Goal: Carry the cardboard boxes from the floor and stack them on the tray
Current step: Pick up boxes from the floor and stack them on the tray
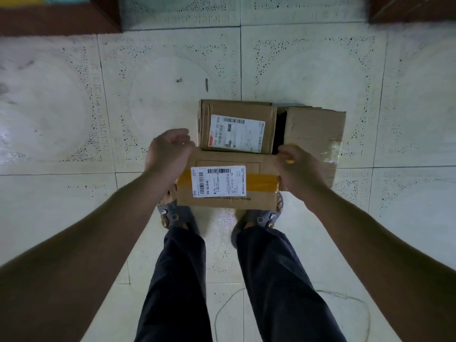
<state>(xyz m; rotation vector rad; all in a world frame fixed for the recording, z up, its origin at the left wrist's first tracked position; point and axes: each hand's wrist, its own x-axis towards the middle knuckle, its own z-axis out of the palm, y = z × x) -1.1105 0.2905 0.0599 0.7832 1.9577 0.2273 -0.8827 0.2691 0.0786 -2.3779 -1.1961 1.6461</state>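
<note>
On the pale speckled floor tiles point(74, 114) a labelled box point(237, 107) and a plain box point(313, 129) sit side by side. Just nearer, over the sandals point(172, 215), left hand point(167, 154) and right hand point(298, 171) grip a taped box point(256, 166), fingers point(179, 137) curled round its ends. Dark wood furniture point(56, 18) in both far corners.

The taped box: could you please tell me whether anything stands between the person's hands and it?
Nothing visible does: the left hand and the right hand hold the taped box by its ends. The tray is not in view.
</note>
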